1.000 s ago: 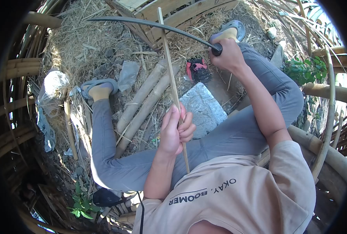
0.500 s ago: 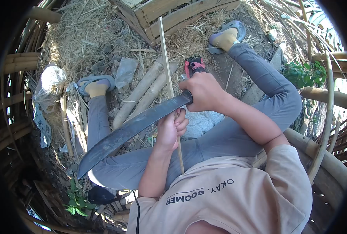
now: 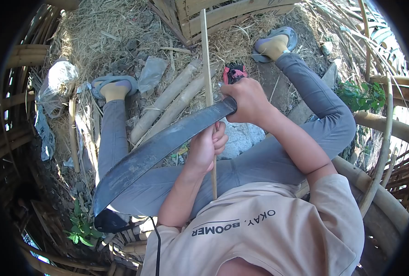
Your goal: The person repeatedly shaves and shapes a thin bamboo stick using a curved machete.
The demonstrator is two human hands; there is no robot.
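Note:
My right hand [image 3: 248, 100] is wrapped round the handle of a machete [image 3: 160, 152], and black and pink wrapping [image 3: 234, 72] shows beyond the fist. The long dark blade slants down to the lower left and crosses in front of a thin bamboo strip [image 3: 206, 55]. Just below the blade, my left hand [image 3: 208, 146] grips that strip with curled fingers. The strip runs nearly upright through the view, its lower end near my shirt and its upper end over the wooden crate.
Bamboo poles [image 3: 174, 99] lie on the straw-littered ground between my legs. A pale stone [image 3: 243, 138] sits beyond my hands. The slatted wooden crate [image 3: 241, 20] stands ahead. Plastic bags [image 3: 59, 83] lie to the left, and bamboo fencing [image 3: 388, 126] curves round the sides.
Both hands have shifted slightly right in the view, with the machete and strip. The strip stands more upright, and more of the blade's flat side shows.

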